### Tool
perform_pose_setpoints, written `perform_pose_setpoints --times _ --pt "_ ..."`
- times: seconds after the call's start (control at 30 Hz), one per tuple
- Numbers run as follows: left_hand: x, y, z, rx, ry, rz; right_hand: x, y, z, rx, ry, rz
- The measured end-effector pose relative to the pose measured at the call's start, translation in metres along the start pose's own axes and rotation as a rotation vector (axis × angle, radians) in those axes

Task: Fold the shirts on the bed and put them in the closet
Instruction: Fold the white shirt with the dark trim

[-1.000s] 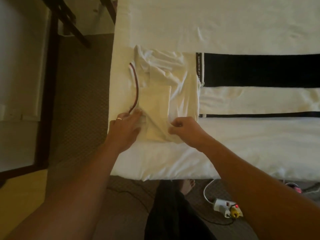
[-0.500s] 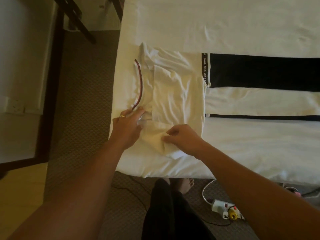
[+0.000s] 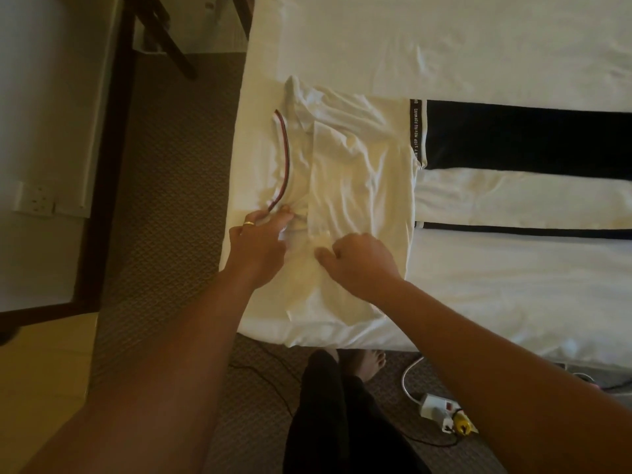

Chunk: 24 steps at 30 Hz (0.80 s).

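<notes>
A white shirt [image 3: 355, 159] with a red-trimmed collar [image 3: 285, 165] lies partly folded on the near left corner of the bed [image 3: 444, 39]. One side panel is folded over its middle. My left hand [image 3: 258, 242], with a ring on it, presses its fingers on the cloth at the near end of the collar. My right hand [image 3: 359, 261] is curled and pinches the shirt's cloth at the near end of the folded panel. A black and white garment [image 3: 526, 135] with a printed text strip lies flat to the right, touching the shirt's edge.
The bed's near edge [image 3: 342, 340] runs just above my bare feet [image 3: 366, 362]. A white power strip [image 3: 441, 410] and cables lie on the carpet at lower right. Dark chair legs [image 3: 164, 35] stand at upper left. A wall socket [image 3: 37, 200] is at far left.
The folded panel now lies wider and flatter over the shirt's middle. My right hand shifted slightly along its near end. My left hand stayed by the collar.
</notes>
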State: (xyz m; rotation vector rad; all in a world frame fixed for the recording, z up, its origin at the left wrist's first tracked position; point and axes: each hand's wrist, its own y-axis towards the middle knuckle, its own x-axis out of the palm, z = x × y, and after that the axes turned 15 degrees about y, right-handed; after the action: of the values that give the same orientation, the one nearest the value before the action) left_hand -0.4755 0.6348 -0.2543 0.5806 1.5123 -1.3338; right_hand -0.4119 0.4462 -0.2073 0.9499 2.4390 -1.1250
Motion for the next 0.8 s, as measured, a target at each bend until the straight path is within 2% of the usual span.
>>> perform_pose_setpoints --times 0.07,0.13,0.17,0.23,0.4,0.6,0.8 --pt "0.000 -0.001 0.000 0.001 -0.008 0.017 0.005 0.011 -0.004 0.068 0.131 0.074" --pt "-0.001 -0.001 -0.001 0.013 0.004 0.028 0.010 0.020 -0.008 0.179 0.281 0.081" --pt "-0.001 -0.001 -0.002 0.019 0.009 0.031 0.013 0.023 -0.010 0.214 0.281 0.078" --pt "-0.002 0.000 -0.002 0.025 0.012 0.030 0.016 0.026 -0.014 0.234 0.142 0.092" --pt "-0.005 0.003 -0.004 0.046 0.032 0.006 0.016 0.032 -0.025 0.097 -0.255 0.115" --pt "-0.014 0.008 -0.006 0.087 0.054 -0.042 0.016 0.039 -0.033 0.112 -0.254 -0.013" --pt "-0.012 0.011 -0.002 0.068 0.109 -0.043 -0.004 0.040 -0.029 0.130 -0.299 -0.226"
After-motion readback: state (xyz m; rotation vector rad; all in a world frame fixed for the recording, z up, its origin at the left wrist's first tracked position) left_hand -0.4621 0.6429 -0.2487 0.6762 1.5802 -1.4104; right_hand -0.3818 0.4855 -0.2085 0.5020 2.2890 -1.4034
